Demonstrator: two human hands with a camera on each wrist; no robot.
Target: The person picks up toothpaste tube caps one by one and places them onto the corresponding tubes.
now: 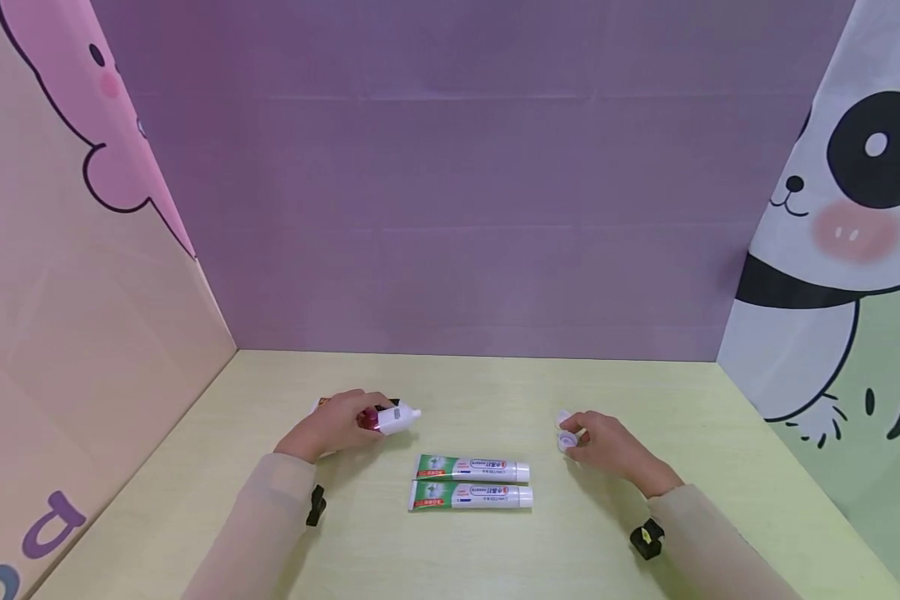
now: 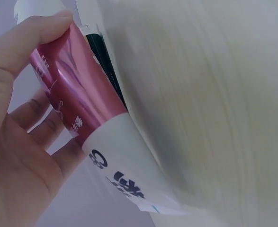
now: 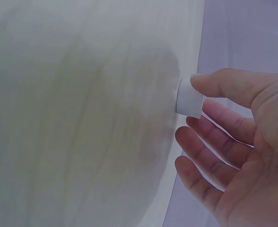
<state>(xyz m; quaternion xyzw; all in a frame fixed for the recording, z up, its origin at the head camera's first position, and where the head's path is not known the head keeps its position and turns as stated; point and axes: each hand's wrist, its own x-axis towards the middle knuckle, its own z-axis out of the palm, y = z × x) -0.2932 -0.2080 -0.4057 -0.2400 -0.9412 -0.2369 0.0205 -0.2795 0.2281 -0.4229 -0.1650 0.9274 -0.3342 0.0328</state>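
My left hand (image 1: 345,421) grips a red-and-white toothpaste tube (image 1: 396,419) near the back left of the table. Its bare white nozzle points right. In the left wrist view, the thumb lies across the shiny red part of the tube (image 2: 82,80), and a dark green item (image 2: 105,61) shows behind it, mostly hidden. Over on the right, my right hand (image 1: 607,446) pinches a small white cap (image 1: 567,441) between thumb and finger at the tabletop. The right wrist view shows this cap (image 3: 189,100) against the thumb tip. A second white cap (image 1: 562,417) lies just beyond it.
Two green-and-white toothpaste tubes (image 1: 471,470) (image 1: 471,497) lie side by side between the hands, caps to the right. A purple backdrop (image 1: 480,208) closes off the far edge of the pale table (image 1: 480,558), with printed panels on both sides.
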